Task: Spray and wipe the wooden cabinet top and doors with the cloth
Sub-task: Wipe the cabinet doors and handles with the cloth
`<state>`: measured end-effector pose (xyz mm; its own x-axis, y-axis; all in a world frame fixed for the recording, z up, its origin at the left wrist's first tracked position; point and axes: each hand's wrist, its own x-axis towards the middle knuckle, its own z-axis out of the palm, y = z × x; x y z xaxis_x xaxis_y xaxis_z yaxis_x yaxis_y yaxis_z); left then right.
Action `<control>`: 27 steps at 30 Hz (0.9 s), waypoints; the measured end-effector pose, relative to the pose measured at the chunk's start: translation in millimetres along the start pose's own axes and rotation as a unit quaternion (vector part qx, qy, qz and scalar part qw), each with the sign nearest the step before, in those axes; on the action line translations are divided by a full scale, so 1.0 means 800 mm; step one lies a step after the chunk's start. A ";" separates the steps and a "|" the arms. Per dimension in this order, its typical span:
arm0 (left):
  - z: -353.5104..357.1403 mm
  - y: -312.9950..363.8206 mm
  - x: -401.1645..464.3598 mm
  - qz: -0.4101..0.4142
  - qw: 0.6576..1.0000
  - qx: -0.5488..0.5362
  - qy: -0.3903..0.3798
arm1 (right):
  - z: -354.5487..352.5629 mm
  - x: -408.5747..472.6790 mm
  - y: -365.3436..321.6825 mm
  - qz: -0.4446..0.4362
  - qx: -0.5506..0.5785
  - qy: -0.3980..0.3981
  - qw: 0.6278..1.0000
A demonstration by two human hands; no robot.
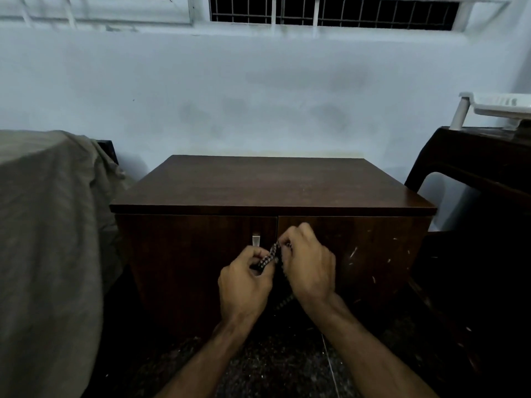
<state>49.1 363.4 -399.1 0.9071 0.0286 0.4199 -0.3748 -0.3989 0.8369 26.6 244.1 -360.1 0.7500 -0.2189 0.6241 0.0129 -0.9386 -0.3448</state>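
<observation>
Both hands are raised together in front of the cabinet doors point(201, 271), level with the seam between them, and share one item: a dark cloth point(268, 256) with a pale checked or dotted pattern. The left hand point(244, 285) has its fingers curled and pinches the lower left end of the cloth between thumb and fingertips; the right hand point(309, 268) is likewise curled, gripping the upper end near the top of the door seam. A further strip of the cloth shows below the right wrist, hanging dark against the doors. In my judgement the cloth is held stretched between the two hands to fold or gather it into a pad before it goes to the wood, since neither hand presses it flat on a surface; whether it touches the door face cannot be told. No spray bottle is visible in this view. The cabinet top point(270, 182) is a dark brown wood-grain panel, bare, with a dull sheen and faint pale marks toward the middle. The right door carries several light scratches or flecks on its right half; the left door bears a small metal handle point(256, 240) just left of the seam, close beside the left thumb. A grey draped fabric point(48, 239) stands to the left of the cabinet, a dark table point(474, 156) to the right, both clear of the hands
</observation>
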 end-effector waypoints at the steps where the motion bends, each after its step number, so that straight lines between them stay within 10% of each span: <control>1: 0.002 -0.006 -0.004 -0.006 1.000 0.008 -0.009 | 0.007 -0.007 0.004 -0.034 -0.029 -0.002 0.999; 7: 0.004 -0.036 -0.013 -0.055 0.995 0.046 -0.068 | 0.029 -0.030 0.025 -0.141 -0.154 -0.051 0.977; 27: -0.006 -0.021 -0.006 -0.029 0.999 -0.038 0.014 | 0.010 -0.007 0.004 -0.002 0.031 0.046 0.998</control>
<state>50.2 374.3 -413.5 0.9222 0.0750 0.3794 -0.3372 -0.3249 0.8836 27.9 244.2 -370.1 0.6865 -0.2422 0.6856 0.0586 -0.9214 -0.3842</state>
